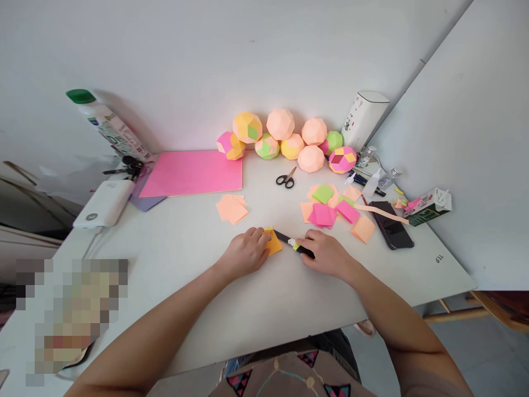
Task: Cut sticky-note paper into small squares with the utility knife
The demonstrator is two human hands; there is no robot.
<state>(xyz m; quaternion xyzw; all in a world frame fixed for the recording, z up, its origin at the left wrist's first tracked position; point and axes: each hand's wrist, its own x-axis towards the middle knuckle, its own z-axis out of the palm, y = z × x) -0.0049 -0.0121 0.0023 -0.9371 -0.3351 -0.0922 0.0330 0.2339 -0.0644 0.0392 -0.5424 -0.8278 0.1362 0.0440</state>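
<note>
the orange paper (275,245) lies on the table (268,309), nearer the person than the scissors (286,180); the left hand (247,252) holds it, fingers together over it; the right hand (326,252) has its fingers clamped on a black knife (294,243), blade at the paper's edge; peach squares (231,208) lie left of the scissors; paper balls (280,124) stand behind the scissors.

Scissors (289,178) between paper balls (280,124) behind and knife (293,243) in front.
</note>
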